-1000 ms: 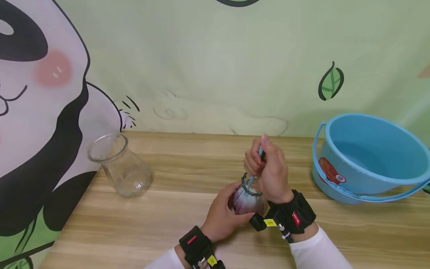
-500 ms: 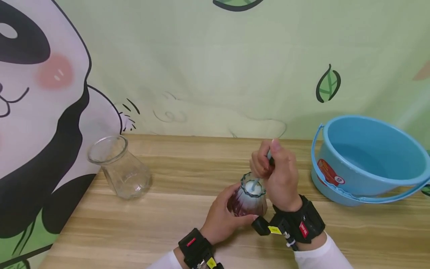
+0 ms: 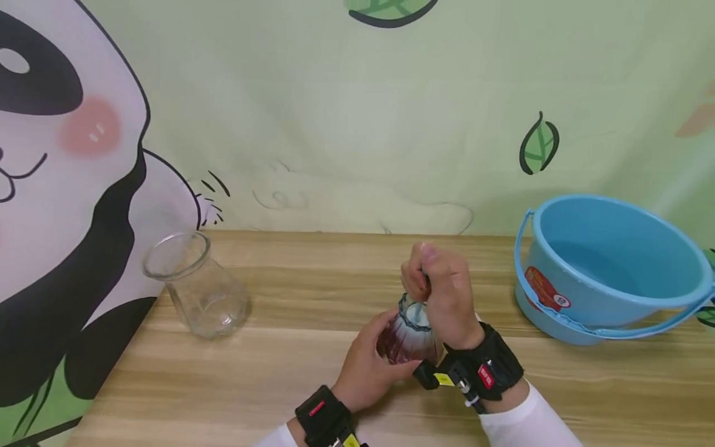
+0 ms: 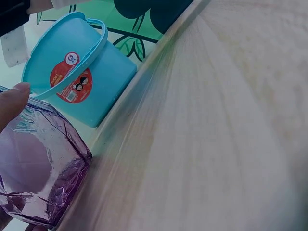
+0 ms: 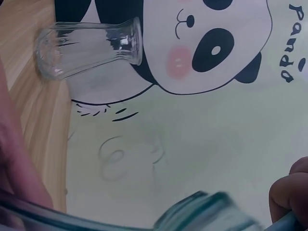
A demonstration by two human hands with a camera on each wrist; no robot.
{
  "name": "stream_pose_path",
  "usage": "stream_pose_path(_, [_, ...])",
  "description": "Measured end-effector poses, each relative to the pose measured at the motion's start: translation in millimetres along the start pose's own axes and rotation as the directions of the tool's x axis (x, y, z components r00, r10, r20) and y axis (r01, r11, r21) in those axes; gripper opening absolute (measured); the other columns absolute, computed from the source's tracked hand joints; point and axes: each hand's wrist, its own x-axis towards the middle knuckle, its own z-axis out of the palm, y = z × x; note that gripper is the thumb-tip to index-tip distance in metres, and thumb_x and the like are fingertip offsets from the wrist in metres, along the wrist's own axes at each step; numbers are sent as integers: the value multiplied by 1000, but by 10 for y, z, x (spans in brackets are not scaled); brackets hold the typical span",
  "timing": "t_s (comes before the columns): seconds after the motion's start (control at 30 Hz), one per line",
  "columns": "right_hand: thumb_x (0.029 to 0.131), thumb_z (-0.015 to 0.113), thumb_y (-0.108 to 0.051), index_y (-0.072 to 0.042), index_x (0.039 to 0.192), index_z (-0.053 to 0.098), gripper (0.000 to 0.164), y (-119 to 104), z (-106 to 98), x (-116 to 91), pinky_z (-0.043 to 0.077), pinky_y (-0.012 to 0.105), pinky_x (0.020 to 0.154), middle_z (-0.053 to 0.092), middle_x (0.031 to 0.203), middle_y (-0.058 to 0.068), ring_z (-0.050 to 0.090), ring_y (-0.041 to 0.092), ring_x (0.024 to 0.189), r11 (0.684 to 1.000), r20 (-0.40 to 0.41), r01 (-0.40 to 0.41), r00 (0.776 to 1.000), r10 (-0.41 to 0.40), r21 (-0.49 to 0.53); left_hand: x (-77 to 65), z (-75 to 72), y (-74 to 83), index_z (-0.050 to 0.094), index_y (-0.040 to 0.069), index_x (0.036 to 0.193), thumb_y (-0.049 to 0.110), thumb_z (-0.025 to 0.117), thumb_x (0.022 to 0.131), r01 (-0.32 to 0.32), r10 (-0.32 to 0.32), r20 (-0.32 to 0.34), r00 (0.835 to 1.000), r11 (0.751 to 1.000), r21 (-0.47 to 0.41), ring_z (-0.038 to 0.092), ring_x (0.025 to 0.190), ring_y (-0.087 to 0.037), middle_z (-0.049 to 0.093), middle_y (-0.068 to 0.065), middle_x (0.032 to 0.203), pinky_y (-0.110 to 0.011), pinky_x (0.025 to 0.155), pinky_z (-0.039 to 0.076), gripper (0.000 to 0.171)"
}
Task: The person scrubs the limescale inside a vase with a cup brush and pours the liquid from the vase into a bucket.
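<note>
A ribbed glass vase [image 3: 410, 349], blue-green at its scalloped rim and purple at the base, tilts over the table. My left hand [image 3: 368, 366] grips its side, thumb and fingers spread around it; the purple base [image 4: 67, 178] fills the left of the left wrist view. Above the mouth, my right hand [image 3: 444, 295] makes a fist round a blue-grey handle [image 5: 288, 223]. A white head shows inside the vase, and the fist hides most of the handle. In the right wrist view the vase rim [image 5: 207, 211] is at the bottom edge.
A clear glass vase [image 3: 215, 307] stands at the left on the wooden table [image 3: 290, 385]. A light blue bucket [image 3: 558, 267] with its handle down is at the right. Behind the table hangs a green panda-printed cloth [image 3: 335, 124].
My right fist has moved right and slightly up, then back left and down over the vase mouth, the handle moving with it. My left hand keeps its grip, and the view has shifted slightly.
</note>
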Motion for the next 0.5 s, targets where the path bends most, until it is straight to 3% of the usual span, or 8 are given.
stream_pose_path(0.2, [100, 26, -9, -8, 60, 31, 40, 72, -38, -22, 16, 31, 34, 23, 49, 4, 23, 14, 40, 993, 76, -110, 991, 113, -43, -43, -46, 278, 50, 13, 134, 14, 84, 73, 1, -1, -22, 1000, 1000, -15, 54, 101, -16, 60, -6, 117, -40, 86, 51, 70])
stream_pose_path(0.27, [100, 25, -10, -8, 60, 32, 40, 78, -57, -20, 16, 31, 34, 23, 49, 4, 23, 14, 41, 989, 87, -139, 986, 142, -45, -42, -41, 260, 51, 15, 134, 18, 84, 74, 0, -1, -24, 1000, 1000, -15, 54, 101, -15, 60, -5, 116, -39, 86, 51, 69])
stream_pose_path(0.43, [103, 25, -14, -8, 62, 32, 42, 85, -84, -9, 17, 30, 35, 23, 50, 1, 23, 15, 40, 984, 95, -171, 980, 175, -51, -13, 9, 36, 49, 27, 133, 29, 85, 73, -8, 7, -24, 1000, 1000, -18, 54, 101, -12, 59, 2, 117, -36, 85, 51, 70])
stream_pose_path(0.5, [104, 25, -16, -8, 62, 33, 43, 83, -90, -4, 17, 30, 35, 24, 50, 0, 22, 15, 41, 981, 90, -186, 978, 190, -57, -10, -14, 114, 50, 22, 133, 23, 85, 73, -6, 6, -19, 1000, 1000, -22, 55, 100, -13, 60, 0, 117, -37, 85, 51, 69])
